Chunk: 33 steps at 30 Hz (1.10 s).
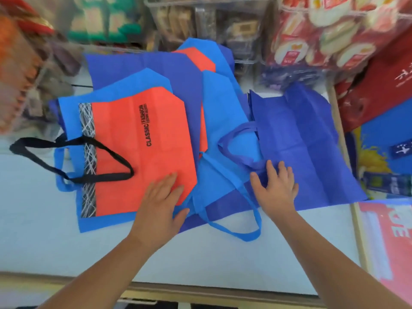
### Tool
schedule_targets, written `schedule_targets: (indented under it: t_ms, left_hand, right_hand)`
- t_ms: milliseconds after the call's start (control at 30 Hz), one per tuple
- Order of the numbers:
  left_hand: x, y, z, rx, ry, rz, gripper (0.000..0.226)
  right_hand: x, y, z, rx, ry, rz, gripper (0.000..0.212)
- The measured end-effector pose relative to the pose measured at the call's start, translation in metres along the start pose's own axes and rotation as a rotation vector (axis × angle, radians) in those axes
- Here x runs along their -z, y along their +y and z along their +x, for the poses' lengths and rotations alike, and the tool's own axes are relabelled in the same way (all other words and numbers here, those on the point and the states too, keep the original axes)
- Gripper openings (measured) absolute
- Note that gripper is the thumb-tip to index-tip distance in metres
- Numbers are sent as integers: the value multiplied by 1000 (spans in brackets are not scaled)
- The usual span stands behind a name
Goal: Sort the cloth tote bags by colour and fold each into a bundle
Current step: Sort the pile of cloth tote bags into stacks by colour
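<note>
Tote bags point(182, 85) sit overlapped, unsorted, on white table point(44, 241). L hand point(160, 204) lies flat on orange bag point(145, 152), fingers straight. R hand point(276, 186) is spread on dk blue bag point(301, 134). Risk: bags overlap, so pulling dk blue may drag lt blue bag point(223, 121) & skew heap.

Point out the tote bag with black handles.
The front orange bag under the left hand; it alone shows black handles, while the blue bags have blue ones.
</note>
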State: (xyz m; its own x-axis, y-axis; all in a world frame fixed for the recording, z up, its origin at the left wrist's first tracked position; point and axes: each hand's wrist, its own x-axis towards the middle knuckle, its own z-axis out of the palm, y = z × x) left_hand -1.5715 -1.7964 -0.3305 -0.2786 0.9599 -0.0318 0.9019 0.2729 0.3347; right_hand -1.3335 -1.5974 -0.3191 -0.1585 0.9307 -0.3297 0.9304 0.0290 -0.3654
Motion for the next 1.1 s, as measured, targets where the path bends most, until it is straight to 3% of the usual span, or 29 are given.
schedule_targets:
  t_ms: [100,200,333,400,533,633,733,900,1100]
  left_hand:
    - [9,-23,-13,216,-113,58,73]
    - [7,-45,-24,233,-157,-81,65]
    - [12,-63,-23,146,-139,-175,40]
    - [25,-64,-22,137,-151,-244,31]
    - [61,-47,-40,-42,33,-121,31]
    - [68,-26,-62,-203,50,-89,36]
    - [75,-9,-78,-192,3,-176,41]
    - [81,22,-95,-5,-258,-202,83]
    - [56,105,-95,-35,-314,-194,70]
  right_hand:
    - [-25,-41,-51,294,123,241,60]
    - [-50,-81,-91,438,92,342,54]
    - [-62,-115,-111,269,-176,514,60]
    - [-60,-130,-117,188,-183,554,59]
    - [-30,-167,-125,82,-117,759,32]
    - [-13,-174,-131,75,-59,859,63]
    - [-1,-162,-149,86,36,755,72]
    - [27,-96,-185,37,160,734,58]
    - [60,46,-206,-125,309,715,52]
